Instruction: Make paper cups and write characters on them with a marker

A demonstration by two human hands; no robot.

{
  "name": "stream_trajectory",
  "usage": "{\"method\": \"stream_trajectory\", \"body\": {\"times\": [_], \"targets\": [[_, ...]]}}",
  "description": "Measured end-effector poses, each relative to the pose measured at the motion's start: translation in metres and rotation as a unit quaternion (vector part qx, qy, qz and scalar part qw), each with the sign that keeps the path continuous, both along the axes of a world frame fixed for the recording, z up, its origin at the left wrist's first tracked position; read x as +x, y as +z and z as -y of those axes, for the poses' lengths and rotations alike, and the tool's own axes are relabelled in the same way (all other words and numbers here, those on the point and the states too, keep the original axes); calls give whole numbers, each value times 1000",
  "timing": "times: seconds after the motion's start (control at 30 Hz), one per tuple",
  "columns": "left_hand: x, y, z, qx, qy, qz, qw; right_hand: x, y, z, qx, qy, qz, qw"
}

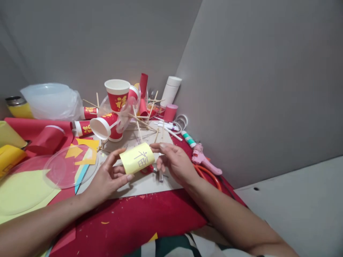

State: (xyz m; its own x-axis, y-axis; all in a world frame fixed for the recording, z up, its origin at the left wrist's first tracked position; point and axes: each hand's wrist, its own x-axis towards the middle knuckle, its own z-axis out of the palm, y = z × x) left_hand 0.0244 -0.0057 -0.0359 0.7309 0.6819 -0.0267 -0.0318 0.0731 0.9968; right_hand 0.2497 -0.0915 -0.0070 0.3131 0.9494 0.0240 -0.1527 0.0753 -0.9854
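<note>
In the head view, grey panels bounded your workspace: the back panel rose behind the clutter, and the right panel slanted in along that side of the table. A pale board lay beneath your hands, its near edge lapping over the red cloth. Between that edge and your body ran a stretch of cloth bearing small scraps, the widest room you had. Forward, the space was tight: wooden sticks stood and crossed just beyond your fingers, near an upright paper cup and a tipped cup. A clear plastic lid lay just left of your left wrist, while a pink glue gun sat beyond your right forearm, by the right panel.

Your forearms came in from the two lower corners and converged over the board. Your left hand was curled, thumb below and fingers above, holding the yellow paper tube by its left end. Your right hand was half bent, its foremost fingertips at the tube's upper right rim; whether they gripped it, you could not tell.

The tube lay between both hands, tilted slightly up to the right, its handwritten character facing you.
</note>
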Motion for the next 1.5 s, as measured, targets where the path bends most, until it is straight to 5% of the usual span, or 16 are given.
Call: {"method": "stream_trajectory", "body": {"times": [0.5,0.67,1.0,1.3,1.5], "targets": [[2,2,1,-21,-34,37,999,-4,0,2,-7,64,46,997],[-1,9,1,13,8,41,999,-3,0,6,0,66,31,997],[2,12,3,84,-12,62,994,-7,10,10,47,60,9,997],[0,8,1,5,-9,40,999,-7,12,14,18,73,38,996],[1,14,4,30,-8,33,999,-5,10,15,9,68,35,997]]}}
